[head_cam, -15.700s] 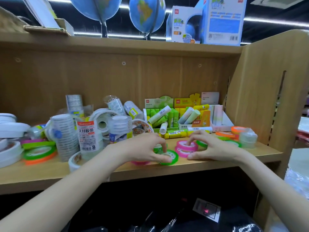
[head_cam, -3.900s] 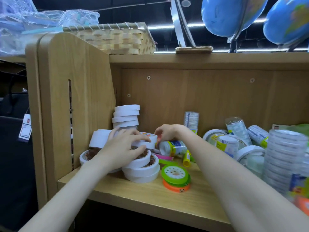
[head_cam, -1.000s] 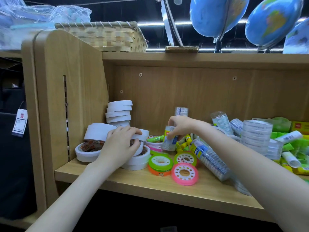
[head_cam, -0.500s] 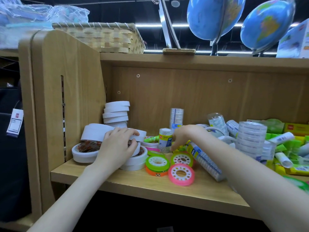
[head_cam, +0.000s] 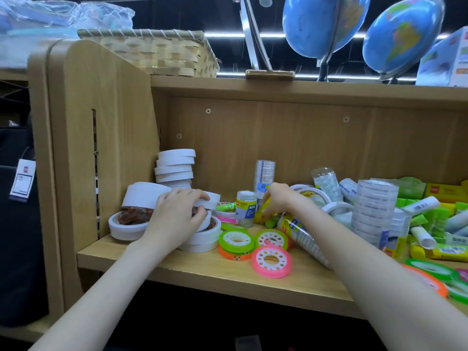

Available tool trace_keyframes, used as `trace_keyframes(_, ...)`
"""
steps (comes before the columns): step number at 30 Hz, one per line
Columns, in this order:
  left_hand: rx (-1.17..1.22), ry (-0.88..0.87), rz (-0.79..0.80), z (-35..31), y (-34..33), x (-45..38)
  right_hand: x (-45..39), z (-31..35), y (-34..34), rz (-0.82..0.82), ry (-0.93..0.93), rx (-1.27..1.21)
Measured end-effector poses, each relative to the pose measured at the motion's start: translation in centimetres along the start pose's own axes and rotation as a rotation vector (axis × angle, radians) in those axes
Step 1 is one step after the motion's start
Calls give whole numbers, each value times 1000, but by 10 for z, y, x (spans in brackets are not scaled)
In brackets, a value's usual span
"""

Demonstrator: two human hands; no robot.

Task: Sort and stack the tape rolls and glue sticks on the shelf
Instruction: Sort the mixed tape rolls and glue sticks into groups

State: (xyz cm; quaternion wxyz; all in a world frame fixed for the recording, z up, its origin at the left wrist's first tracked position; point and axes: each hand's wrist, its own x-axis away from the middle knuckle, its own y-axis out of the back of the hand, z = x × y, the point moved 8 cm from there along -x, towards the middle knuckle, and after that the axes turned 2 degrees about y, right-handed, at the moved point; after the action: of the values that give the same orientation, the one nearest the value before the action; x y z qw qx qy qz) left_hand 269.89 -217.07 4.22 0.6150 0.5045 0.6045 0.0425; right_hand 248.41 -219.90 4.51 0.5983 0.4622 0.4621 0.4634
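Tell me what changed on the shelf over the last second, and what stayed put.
The right hand let go of the small wrapped tape pack, which now stands upright on the shelf, and moved right and down to the yellow and green glue sticks; its grip there is unclear. The left hand stayed on the white tape rolls. The green and pink rolls did not move.

Bright overhead strip lights, blurred, warped edges.
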Motion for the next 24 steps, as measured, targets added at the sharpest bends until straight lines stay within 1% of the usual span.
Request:
trace_keyframes(3, -10, 0, 2, -1, -1, -2, 3, 4, 16, -151, 23, -70)
trace_keyframes(7, -19, -11, 19, -3, 0, -2, 12, 10, 34, -212, 40, -146)
trace_keyframes(9, -9, -31, 5, -9, 2, -4, 22, 7, 50, -308, 39, -189)
trace_keyframes(11, 39, -98, -19, -26, 2, -9, 36, 1, 63, -408, 48, -210)
trace_keyframes(13, 94, -217, -10, -53, -6, -17, 53, -6, 73, -497, 55, -204)
trace_keyframes(15, 120, -289, 83, -81, -27, -27, 65, -16, 78, -571, 60, -211)
trace_keyframes(17, 44, -348, 239, -103, -61, -37, 72, -26, 80, -618, 38, -205)
trace_keyframes(19, -175, -425, 389, -114, -95, -47, 75, -33, 79, -631, 19, -187)
trace_keyframes(20, -287, -440, 438, -113, -108, -52, 74, -34, 78, -626, 19, -180)
trace_keyframes(22, -415, -403, 520, -105, -125, -58, 71, -33, 73, -593, 29, -177)
trace_keyframes(24, -402, -355, 593, -97, -134, -61, 66, -33, 66, -564, 26, -189)
